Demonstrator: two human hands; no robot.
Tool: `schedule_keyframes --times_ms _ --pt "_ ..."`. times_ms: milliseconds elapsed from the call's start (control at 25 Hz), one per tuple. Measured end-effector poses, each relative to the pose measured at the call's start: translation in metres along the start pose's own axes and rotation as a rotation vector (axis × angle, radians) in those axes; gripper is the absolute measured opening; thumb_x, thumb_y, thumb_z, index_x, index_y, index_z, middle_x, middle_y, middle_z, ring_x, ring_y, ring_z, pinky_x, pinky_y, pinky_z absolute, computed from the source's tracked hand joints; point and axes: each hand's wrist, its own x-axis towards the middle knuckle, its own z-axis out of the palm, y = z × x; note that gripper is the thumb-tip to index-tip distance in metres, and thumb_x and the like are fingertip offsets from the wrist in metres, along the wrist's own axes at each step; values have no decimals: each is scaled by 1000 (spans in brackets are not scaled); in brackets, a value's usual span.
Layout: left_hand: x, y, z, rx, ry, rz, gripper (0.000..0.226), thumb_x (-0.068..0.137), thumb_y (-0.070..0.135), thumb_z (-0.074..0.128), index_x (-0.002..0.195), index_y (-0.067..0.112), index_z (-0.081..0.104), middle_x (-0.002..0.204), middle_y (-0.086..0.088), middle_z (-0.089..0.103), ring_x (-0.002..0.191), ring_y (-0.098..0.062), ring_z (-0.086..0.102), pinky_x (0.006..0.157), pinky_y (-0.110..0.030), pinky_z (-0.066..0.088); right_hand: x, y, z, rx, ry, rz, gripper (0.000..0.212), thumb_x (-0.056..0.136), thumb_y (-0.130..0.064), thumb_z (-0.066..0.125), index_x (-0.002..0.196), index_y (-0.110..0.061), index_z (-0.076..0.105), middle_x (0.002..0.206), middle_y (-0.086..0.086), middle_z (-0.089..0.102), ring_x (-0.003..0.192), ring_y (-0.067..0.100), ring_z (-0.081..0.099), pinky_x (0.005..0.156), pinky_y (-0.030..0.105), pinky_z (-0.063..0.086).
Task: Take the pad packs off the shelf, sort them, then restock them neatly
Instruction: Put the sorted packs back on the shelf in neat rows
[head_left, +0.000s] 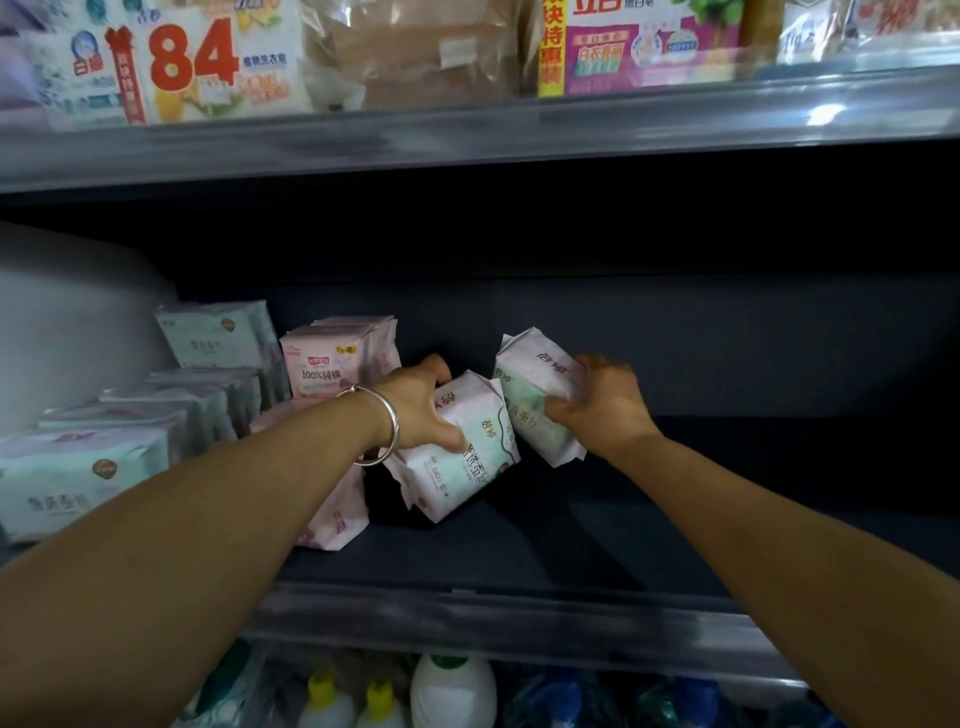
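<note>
Gripped in the left hand (415, 410) (silver bangle at the wrist) is one mint-and-white pad pack (457, 457), tilted over the dark shelf (675, 519); the right hand (602, 402) clutches a second pack (535, 389) just beside it. Further packs (83, 483) stand ranked at left.

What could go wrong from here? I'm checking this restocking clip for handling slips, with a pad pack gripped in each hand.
1. The left hand holds its pack tilted, grasped at one end; the soft wrapper might slip free.
2. The left forearm crosses just above the pink pack leaning at the shelf front; a nudge could tip it off.
3. The right hand squeezes its pack, which may crease it.
</note>
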Motion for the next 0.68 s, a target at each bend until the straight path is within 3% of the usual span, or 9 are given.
schedule_keyframes --times_ms 160,360,480,560,600,680 --pt "5 8 2 14 37 -79 72 72 44 73 127 17 35 103 -1 53 89 -19 54 66 -25 45 0 7 -1 -28 23 13 49 79 -27 65 120 -4 50 115 10 53 115 28 46 89 30 45" --pt "15 17 5 -43 72 -180 78 75 44 68 135 14 28 100 -2 54 90 -23 55 72 -27 45 -2 17 -4 -101 49 -48 51 83 -28 62 125 -5 47 122 7 51 118 24 38 85 18 29" --pt "22 16 7 -100 83 -222 83 75 45 67 139 17 22 108 -6 55 97 -26 56 80 -32 50 0 19 -7 -33 29 -24 45 81 -26 64 118 -4 50 113 7 53 114 26 44 89 21 35" --pt "25 15 6 -138 89 -254 86 76 43 66 143 19 17 123 -9 50 108 -30 53 91 -37 49 4 20 -10 64 9 14 39 79 -22 66 109 -2 53 105 9 56 104 28 53 90 32 46" --pt "26 14 5 -151 94 -268 86 77 42 66 143 20 16 127 -9 48 111 -31 51 93 -38 48 5 20 -12 118 5 38 37 78 -20 67 107 -2 54 103 9 58 100 27 56 86 35 50" --pt "27 15 4 -167 116 -283 82 80 41 64 143 19 16 129 -10 46 113 -32 50 90 -37 47 6 18 -16 202 -24 81 34 79 -18 68 107 -2 55 99 6 58 89 21 57 69 26 51"
